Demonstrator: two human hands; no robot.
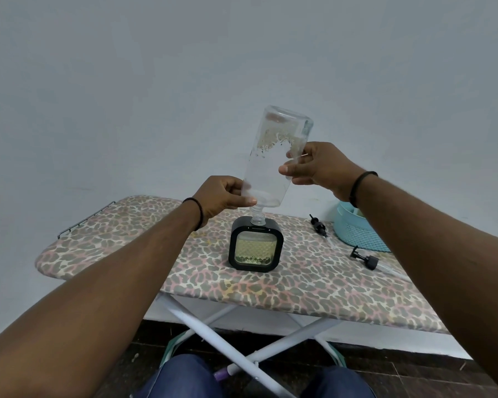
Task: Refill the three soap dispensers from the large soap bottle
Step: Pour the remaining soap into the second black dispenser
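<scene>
Clear plastic large soap bottle (273,156), cylindrical and nearly drained with residue clinging to its wall, is inverted and tilted, threaded neck seated in the top opening of the black square soap dispenser (256,247), whose faceted clear window shows yellowish soap. Left hand (222,199) grip is closed around the bottle's shoulder by the neck; right hand (319,168) grip pinches its mid-body, thumb in front. Dispenser stands mid ironing board (112,239), leopard-print fabric; 2 black pump heads (364,258) and ribbed teal basket (357,228) near the right edge.
</scene>
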